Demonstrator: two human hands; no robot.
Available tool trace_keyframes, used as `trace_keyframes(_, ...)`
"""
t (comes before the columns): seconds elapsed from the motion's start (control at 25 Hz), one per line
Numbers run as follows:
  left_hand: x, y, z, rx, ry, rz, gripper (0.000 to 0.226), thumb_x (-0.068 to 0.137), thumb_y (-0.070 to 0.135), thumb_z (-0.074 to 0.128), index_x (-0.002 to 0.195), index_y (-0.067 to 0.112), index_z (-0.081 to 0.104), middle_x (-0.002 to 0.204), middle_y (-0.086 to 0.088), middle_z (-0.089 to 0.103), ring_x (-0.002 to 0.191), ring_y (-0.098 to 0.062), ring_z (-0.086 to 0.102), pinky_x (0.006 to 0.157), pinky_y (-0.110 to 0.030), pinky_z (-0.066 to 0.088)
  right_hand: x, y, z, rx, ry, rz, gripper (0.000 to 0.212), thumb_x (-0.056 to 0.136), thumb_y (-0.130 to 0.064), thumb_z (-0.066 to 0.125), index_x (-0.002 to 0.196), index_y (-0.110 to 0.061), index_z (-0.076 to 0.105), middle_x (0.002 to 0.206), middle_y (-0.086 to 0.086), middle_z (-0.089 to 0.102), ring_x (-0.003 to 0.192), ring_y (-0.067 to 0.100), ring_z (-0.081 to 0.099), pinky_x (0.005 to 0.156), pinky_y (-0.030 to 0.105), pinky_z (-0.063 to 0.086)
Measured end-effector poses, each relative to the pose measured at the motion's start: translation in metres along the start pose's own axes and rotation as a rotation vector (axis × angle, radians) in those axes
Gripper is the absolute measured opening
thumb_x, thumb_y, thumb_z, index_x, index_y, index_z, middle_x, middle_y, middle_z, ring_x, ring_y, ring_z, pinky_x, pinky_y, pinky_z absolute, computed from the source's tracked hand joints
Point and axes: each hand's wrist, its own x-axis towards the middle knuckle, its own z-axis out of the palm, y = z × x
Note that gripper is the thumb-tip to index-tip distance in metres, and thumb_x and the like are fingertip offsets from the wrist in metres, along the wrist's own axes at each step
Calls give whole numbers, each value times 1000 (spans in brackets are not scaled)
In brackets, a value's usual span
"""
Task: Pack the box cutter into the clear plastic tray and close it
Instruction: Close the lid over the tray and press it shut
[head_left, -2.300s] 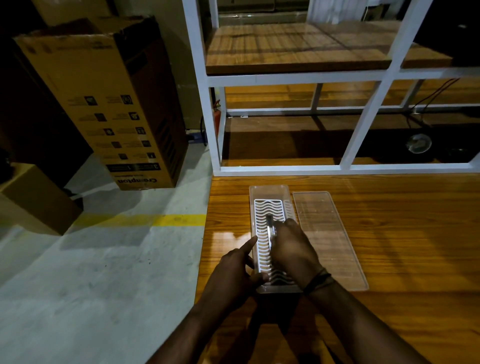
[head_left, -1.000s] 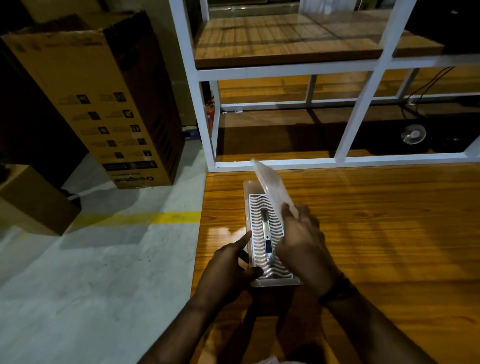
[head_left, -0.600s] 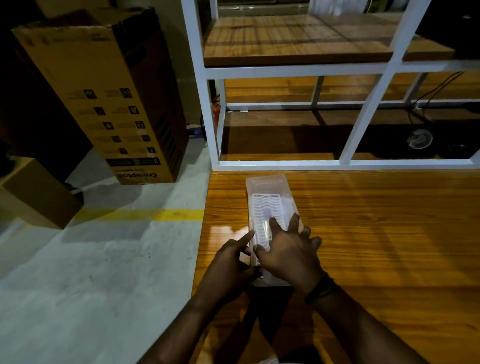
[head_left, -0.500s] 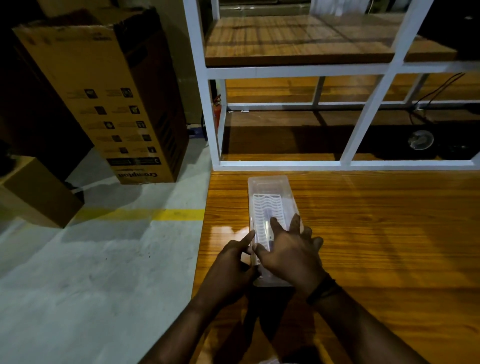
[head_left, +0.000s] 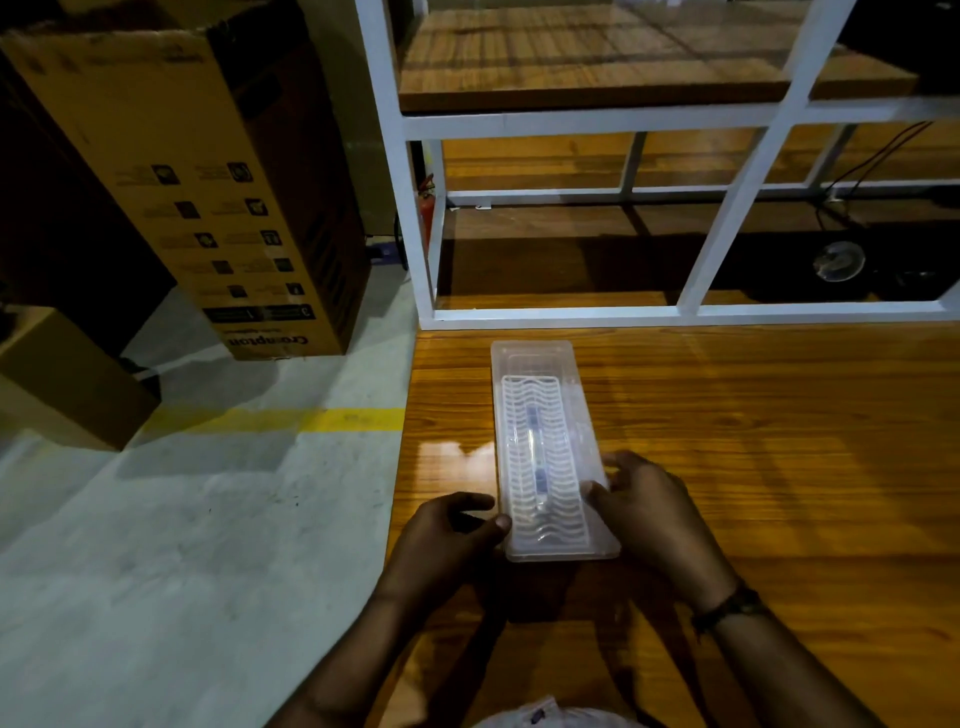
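Here we list one clear plastic tray (head_left: 535, 358), lid down, lying lengthwise on the wooden bench (head_left: 753, 441) between our hands, its far end reaching well beyond our fingers. Inside, on a white wavy insert, the box cutter (head_left: 536, 457) shows dimly through the lid. Our left hand (head_left: 447, 540) grasps the tray's near left edge with the thumb on the rim; our right hand (head_left: 649, 514) grasps the near right edge, fingers curled against the side.

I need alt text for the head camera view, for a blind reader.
Left hand and right hand grip the near end of a closed clear plastic tray on a wooden table; the box cutter lies inside.
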Motion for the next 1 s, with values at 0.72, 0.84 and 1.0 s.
trace_keyframes(0.72, -4, -2, 8, -140, -13, -117, 14, 85, 5, 78, 97, 1, 73, 78, -10, 78, 60, -16, 73, 52, -23, 57, -28, 39, 12, 731, -134, 242, 27, 90, -19, 73, 76, 0, 59, 61, 19, 60, 43, 22, 56, 41, 30, 48)
trace_keyframes(0.84, -1, -3, 7, -125, -15, -126, 7, 86, 8, 77, 93, 8, 75, 81, -7, 78, 68, -16, 73, 60, -28, 57, -26, 35, 5, 644, -139, 228, 27, 90, -22, 73, 74, -2, 63, 58, 15, 62, 42, 19, 55, 42, 25, 43)
trace_keyframes(1.0, 20, 10, 7, -212, 41, -109, 9, 93, 9, 68, 90, 11, 77, 90, -9, 80, 81, -26, 76, 75, -39, 61, -5, 19, -3, 712, -75, 225, 30, 92, -23, 71, 64, -13, 66, 57, 5, 68, 46, 16, 63, 49, 29, 47)
